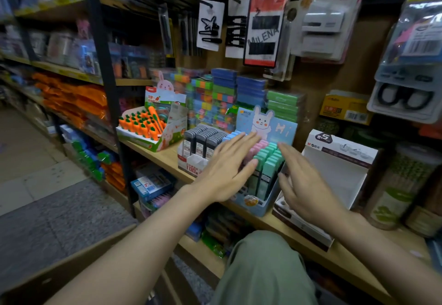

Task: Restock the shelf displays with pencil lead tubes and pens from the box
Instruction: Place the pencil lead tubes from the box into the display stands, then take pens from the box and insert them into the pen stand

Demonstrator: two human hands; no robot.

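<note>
Head view: the left hand [227, 173] hovers flat, its grip fully open and holding nothing, fingers straight over the pastel pencil lead tubes [267, 161] standing in the blue bunny display box [260, 205] on the wooden shelf [167, 156]. The right hand [308, 185] spreads just right of those tubes, grip also open and empty, near the box's right wall. Left of the left hand's grip stand dark lead tubes [203, 140]; beyond them, a carrot pen display [143, 122]. Right of the right hand's grip sits a white display carton [339, 173]. A cardboard box [59, 273] edge lies below the left forearm.
</note>
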